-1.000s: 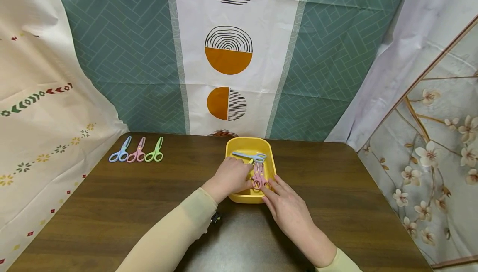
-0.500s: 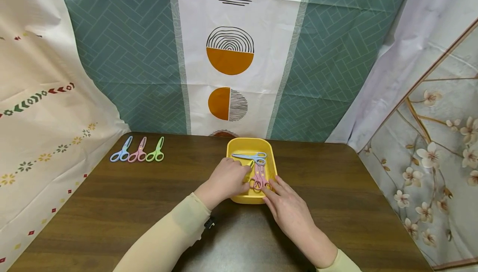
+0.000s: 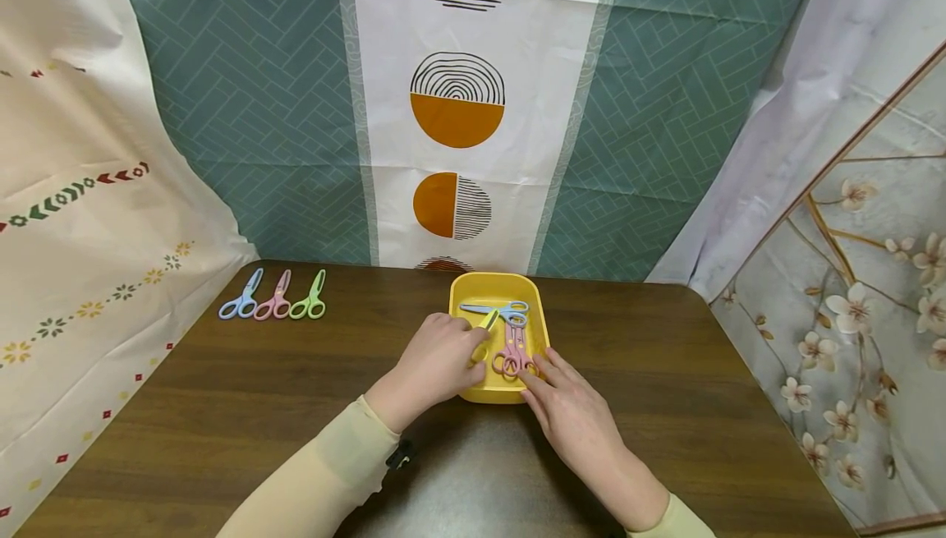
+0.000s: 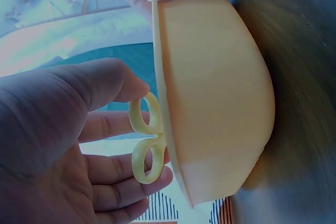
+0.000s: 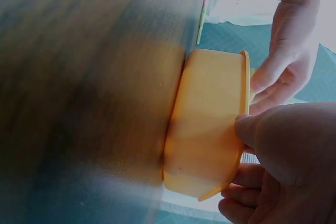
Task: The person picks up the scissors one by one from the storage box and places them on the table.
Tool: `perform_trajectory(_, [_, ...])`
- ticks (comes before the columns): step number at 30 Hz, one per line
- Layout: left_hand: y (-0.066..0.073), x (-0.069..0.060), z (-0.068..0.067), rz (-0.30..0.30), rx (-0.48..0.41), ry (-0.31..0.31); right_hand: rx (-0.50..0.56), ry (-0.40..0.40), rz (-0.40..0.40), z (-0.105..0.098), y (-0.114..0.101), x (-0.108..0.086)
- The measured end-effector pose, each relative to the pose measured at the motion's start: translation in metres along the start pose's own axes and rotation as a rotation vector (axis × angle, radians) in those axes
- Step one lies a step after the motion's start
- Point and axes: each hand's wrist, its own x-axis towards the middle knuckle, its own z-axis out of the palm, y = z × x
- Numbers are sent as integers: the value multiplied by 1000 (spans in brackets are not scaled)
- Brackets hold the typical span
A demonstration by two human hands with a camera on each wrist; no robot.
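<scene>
The work in hand looked partway along: a light-blue pair of scissors (image 3: 241, 298), a pink pair (image 3: 277, 300) and a light-green pair (image 3: 309, 300) lay in a neat row on the dark wood-grain table (image 3: 665, 374), blades pointing away, while a deep yellow box with rounded corners (image 3: 491, 397) held a blue pair lying crosswise (image 3: 506, 312) and pink scissors (image 3: 510, 345), apparently two overlapping pairs. A pale yellow pair of scissors (image 4: 152, 131), not yet in either place for good, was over the box's left part, its handle loops standing above the rim; whether its blades touched anything could not be told. The left hand (image 3: 442, 357) reached in from the near left, back upward, its thumb on one loop and its fingers curled behind, gripping the handles. The right hand (image 3: 575, 406) steadied the near right corner, thumb outside, index fingertip over the rim, pinching the wall between them.
</scene>
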Motion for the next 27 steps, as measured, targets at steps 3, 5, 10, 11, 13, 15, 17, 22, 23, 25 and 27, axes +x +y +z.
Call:
perform_trajectory(3, [-1, -5, -3, 17, -1, 44, 2, -3, 4, -1, 0, 0])
perform_trajectory(5, [-2, -9, -4, 33, 2, 76, 4, -5, 8, -1, -1, 0])
perform_trajectory(10, [-6, -20, -3, 59, 11, 134, 8, -8, 11, -2, -1, 1])
perform_trajectory(11, [-7, -22, -3, 61, 13, 143, 9, -9, 11, -2, -1, 1])
perform_trajectory(13, [-9, -25, -3, 60, 19, 161, 9, -11, 12, -2, -1, 1])
perform_trajectory(15, [-11, -29, -4, 57, 25, 181, 8, -16, 15, -2, -1, 1])
perform_trajectory(17, [-13, -32, -5, 56, 27, 208, 9, -21, 19, -2, -1, 1])
perform_trajectory(22, [-19, -39, -7, 53, 17, 236, 13, -29, 16, -2, -1, 1])
perform_trajectory(23, [-20, -40, -8, 52, 14, 236, 14, -30, 15, -2, -1, 1])
perform_trajectory(25, [-21, -42, -10, 50, 12, 239, 14, -33, 12, -2, -1, 1])
perform_trajectory(27, [-23, -43, -10, 52, 9, 251, 14, -37, 13, -2, -1, 1])
